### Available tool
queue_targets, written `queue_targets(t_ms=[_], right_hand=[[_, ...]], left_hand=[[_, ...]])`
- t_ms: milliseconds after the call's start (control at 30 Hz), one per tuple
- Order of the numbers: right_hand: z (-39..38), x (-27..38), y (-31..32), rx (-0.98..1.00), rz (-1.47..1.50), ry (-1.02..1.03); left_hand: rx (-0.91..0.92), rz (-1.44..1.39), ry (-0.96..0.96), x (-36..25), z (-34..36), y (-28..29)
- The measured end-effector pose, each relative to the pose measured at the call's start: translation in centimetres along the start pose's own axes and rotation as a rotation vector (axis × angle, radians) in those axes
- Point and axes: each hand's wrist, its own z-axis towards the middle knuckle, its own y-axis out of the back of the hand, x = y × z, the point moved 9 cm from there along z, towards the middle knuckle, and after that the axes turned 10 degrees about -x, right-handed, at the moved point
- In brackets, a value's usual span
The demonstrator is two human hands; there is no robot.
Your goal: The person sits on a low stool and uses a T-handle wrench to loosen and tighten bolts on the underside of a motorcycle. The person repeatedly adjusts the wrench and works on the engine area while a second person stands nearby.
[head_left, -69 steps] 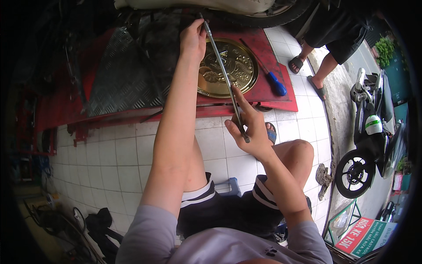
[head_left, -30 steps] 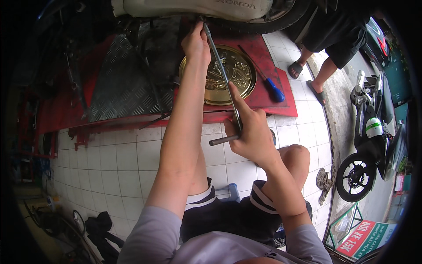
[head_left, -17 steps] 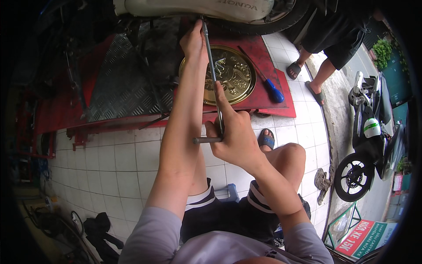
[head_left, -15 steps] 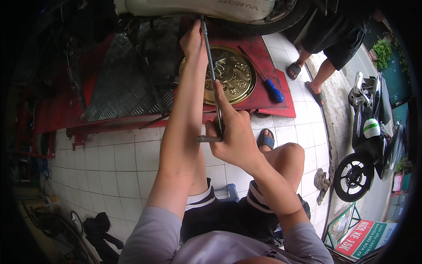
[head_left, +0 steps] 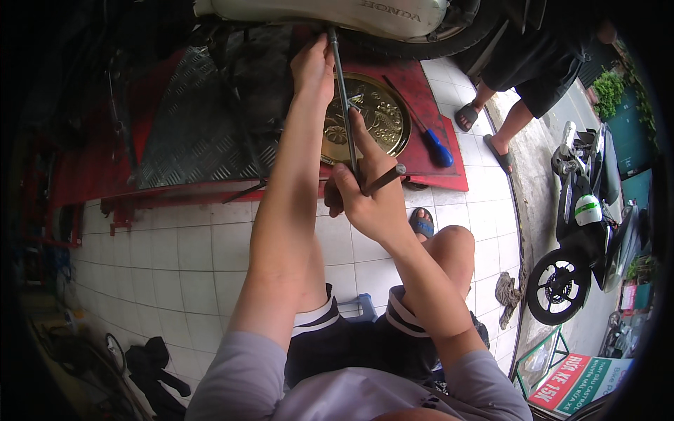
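A long T-handle wrench (head_left: 342, 91) runs from my lap side up to the underside of a motorbike with a whitish cover (head_left: 330, 14). My right hand (head_left: 372, 200) is closed round its crossbar, index finger stretched along the shaft; one end of the bar sticks out to the right. My left hand (head_left: 314, 70) reaches far forward, its fingers closed about the shaft's far end, close under the bike. What the tip meets there is hidden. Below the shaft lies a round gold embossed tray (head_left: 386, 116) holding small metal parts. Right of it rests a screwdriver with a blue handle (head_left: 439, 147).
The tray and screwdriver lie on a red lift platform (head_left: 439, 179) with a dark tread plate (head_left: 203, 133). A person in black shorts and sandals (head_left: 519, 77) stands at the far right. Beyond is a parked motorbike (head_left: 586, 224); a rag (head_left: 507, 298) lies on the white tiles.
The wrench's crossbar has turned: its visible end pointed left and now points right. My right hand has rolled with it and moved slightly up. My left hand stays at the far end.
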Motion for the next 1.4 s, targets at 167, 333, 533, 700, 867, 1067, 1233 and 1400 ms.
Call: queue_targets(t_ms=[167, 333, 533, 700, 867, 1067, 1233, 1400], right_hand=[[0.5, 1.6, 0.0, 0.095, 0.405, -0.086], [0.8, 2.7, -1.3, 0.226, 0.518, -0.063], [0.1, -2.3, 4.9, 0.507, 0.128, -0.065], [3.8, -5.0, 8.4, 0.242, 0.104, -0.42], [3.2, -3.9, 0.7, 0.559, 0.277, -0.445], [3.3, -4.3, 0.7, 0.551, 0.455, -0.464], [3.3, -3.7, 0.2, 0.61, 0.56, -0.486], [3.2, -3.8, 0.3, 0.616, 0.551, -0.506]], left_hand=[[0.411, 0.251, 0.416, 0.4, -5.8, -2.5], [0.578, 0.023, 0.55, 0.2, -6.8, -0.3], [0.325, 0.054, 0.577, 1.5, -6.8, 0.0], [0.336, 0.15, 0.54, 1.1, -7.1, -0.5], [0.27, 0.379, 0.382, -0.1, -7.0, 0.4], [0.257, 0.501, 0.312, -2.1, -6.6, 2.2], [0.304, 0.346, 0.318, -3.6, -7.2, 3.1], [0.161, 0.471, 0.173, -4.9, -7.8, 3.7]])
